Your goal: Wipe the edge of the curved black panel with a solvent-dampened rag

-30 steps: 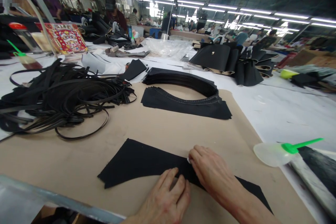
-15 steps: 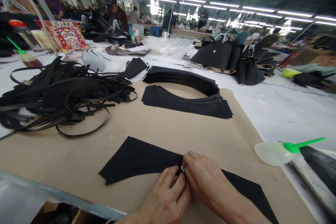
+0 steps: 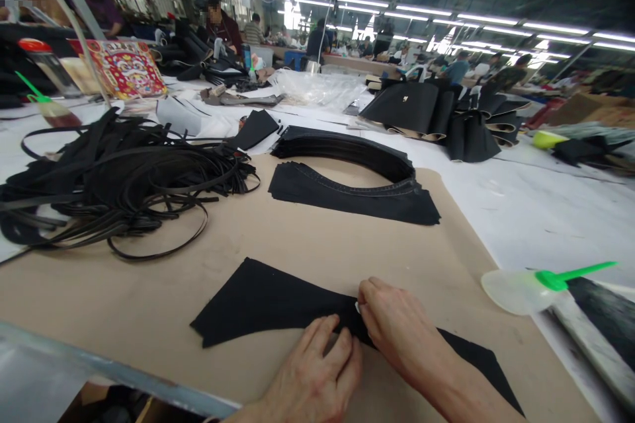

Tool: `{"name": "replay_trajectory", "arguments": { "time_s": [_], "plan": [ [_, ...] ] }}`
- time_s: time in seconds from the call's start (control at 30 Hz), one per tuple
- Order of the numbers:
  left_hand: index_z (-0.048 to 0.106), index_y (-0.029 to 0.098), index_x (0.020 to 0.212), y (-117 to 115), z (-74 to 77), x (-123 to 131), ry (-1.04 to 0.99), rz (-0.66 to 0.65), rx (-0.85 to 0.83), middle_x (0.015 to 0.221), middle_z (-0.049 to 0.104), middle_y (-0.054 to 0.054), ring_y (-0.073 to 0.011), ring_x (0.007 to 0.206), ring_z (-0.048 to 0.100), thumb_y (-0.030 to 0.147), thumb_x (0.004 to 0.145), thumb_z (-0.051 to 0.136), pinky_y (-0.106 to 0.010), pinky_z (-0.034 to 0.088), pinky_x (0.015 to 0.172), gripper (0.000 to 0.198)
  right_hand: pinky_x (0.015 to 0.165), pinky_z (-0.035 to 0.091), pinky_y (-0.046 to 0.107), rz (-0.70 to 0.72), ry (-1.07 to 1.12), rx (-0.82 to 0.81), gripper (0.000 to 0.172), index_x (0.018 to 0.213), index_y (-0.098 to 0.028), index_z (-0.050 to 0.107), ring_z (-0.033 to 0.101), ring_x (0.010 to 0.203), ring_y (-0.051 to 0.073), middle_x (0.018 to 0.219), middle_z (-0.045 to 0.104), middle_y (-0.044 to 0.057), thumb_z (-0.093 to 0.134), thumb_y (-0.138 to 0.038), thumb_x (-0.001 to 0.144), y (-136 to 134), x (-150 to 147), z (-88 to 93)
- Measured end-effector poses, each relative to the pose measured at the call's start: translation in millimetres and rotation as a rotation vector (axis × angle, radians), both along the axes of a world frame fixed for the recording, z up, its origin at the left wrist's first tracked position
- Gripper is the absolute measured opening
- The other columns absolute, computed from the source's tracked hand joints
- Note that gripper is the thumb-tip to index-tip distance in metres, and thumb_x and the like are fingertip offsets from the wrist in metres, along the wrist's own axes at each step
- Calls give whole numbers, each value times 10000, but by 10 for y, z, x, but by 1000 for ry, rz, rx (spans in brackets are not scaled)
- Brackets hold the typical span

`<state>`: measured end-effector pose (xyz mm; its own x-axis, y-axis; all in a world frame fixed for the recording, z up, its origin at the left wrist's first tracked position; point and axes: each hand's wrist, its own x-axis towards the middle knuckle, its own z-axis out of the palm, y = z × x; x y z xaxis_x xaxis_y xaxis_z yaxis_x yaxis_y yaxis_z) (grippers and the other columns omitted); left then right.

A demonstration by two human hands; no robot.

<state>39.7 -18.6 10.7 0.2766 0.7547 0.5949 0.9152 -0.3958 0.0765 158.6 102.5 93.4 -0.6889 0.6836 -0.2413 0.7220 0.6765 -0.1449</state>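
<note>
Since half a second ago the right hand [image 3: 394, 320] has slid a little toward 1 o'clock, drawing away from the left hand [image 3: 320, 370], which has stayed almost where it was. Directions here are taken from the middle of the black cloth [image 3: 268, 301], with 12 o'clock straight ahead of the person.

Largest is the white table [image 3: 550, 211], and over its near part lies a brown sheet [image 3: 238, 231]. A tangled heap of black straps [image 3: 124, 172] sits at 10 o'clock, partly on that sheet. Black rolled material [image 3: 401, 106] stands farther off at 1 o'clock. At 12 o'clock is a pile of curved black pieces [image 3: 352, 205], arranged around an oval gap, well apart from the hands.

The cloth itself lies flat on the brown sheet, just in front of the person, its wide ends reaching toward 10 and 4 o'clock. The left hand rests its fingertips at the cloth's near curved edge, the fingers partly spread. The right hand lies over the cloth's middle, thumb and fingers pinching something small.

A red picture box [image 3: 124, 69] is at 11 o'clock; a clear bottle [image 3: 516, 291] with a green spout [image 3: 585, 271], at 3. Smallest is the white bit [image 3: 358, 307] in the right fingertips, mostly hidden.
</note>
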Motion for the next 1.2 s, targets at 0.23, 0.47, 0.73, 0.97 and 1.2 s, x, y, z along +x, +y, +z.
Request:
{"name": "replay_trajectory", "arguments": {
  "time_s": [0.23, 0.47, 0.73, 0.97, 1.2],
  "plan": [
    [598, 99, 1211, -14, 7, -8, 15, -20, -52, 1154, 596, -121, -279, 1123, 508, 190, 961, 390, -413, 495, 945, 338, 693, 400, 287, 69, 117, -136, 199, 857, -190, 597, 611, 780, 185, 854, 630, 24, 451, -59, 893, -81, 27, -7],
    [617, 105, 1153, -3, 2, -7, 14, 4, 1, 1118, 611, -110, -277, 1107, 531, 150, 939, 412, -400, 511, 918, 299, 703, 420, 326, -131, 187, -31, 182, 988, -190, 573, 612, 773, 205, 887, 626, 40, 398, -155, 952, 96, 183, -81],
    [582, 112, 1208, -6, -29, 1, 48, -8, -17, 1156, 616, -107, -226, 1119, 544, 159, 965, 412, -377, 460, 993, 301, 757, 428, 247, -83, 485, -492, 209, 946, -246, 639, 608, 862, 140, 933, 657, -24, 488, -126, 867, -48, 159, -10],
    [619, 114, 1155, 23, -41, 6, 11, -2, 65, 1098, 655, -84, -196, 1075, 568, 121, 972, 339, -345, 449, 992, 334, 664, 398, 262, 3, 231, -143, 131, 862, -209, 571, 606, 728, 151, 809, 630, -6, 483, -123, 907, 55, 173, -160],
    [644, 137, 1104, 44, -38, 4, 3, 20, 114, 1049, 662, -67, -190, 1032, 575, 119, 965, 369, -334, 468, 958, 309, 703, 395, 302, -115, 216, 108, 124, 933, -202, 530, 593, 825, 201, 911, 596, 48, 414, -178, 971, 154, 263, -126]
  ]
}}
